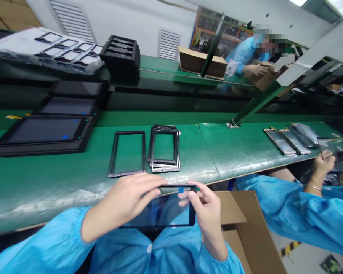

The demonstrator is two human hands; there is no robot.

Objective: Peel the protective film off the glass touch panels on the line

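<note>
Close to my body, at the front edge of the bench, I hold a black-bordered tablet screen panel [171, 213] tilted toward me. A small blue sticker sits near its top edge, and its glossy face shows reflections. My right hand [207, 205] grips the right end, thumb on the face and fingers behind. My left hand [128, 196] lies over the upper left part, fingers closed along the top edge; it covers that corner. Just beyond my hands lie a single black tablet frame [144, 152] and a small stack of similar frames [178, 152].
At left, screens with blue stickers [45, 129] rest on black trays. A black tray stack [120, 57] and a white sheet of parts [5, 43] stand behind. A cardboard box [263, 232] is at my right. A co-worker's hand [322, 165] holds a panel near wrapped screens [303, 135].
</note>
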